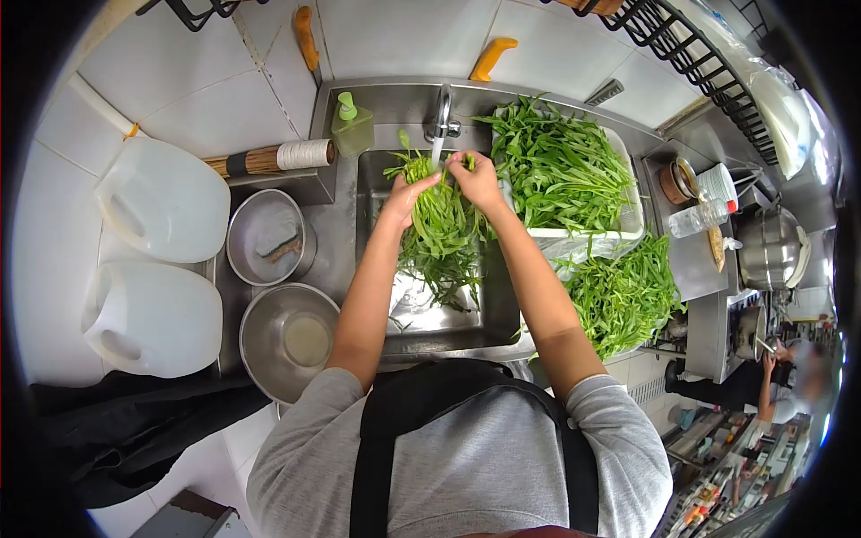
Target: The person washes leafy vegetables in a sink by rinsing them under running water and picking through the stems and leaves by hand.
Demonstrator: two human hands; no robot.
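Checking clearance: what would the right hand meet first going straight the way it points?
Likely the water running from the tap, just ahead of the right hand; depth is unclear, so the greens might come first.

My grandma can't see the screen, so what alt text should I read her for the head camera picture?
A person's left hand and right hand hold leafy greens by a running tap over a metal sink. More greens fill a white tub on the right; metal bowls and pale plastic jugs are on the left.
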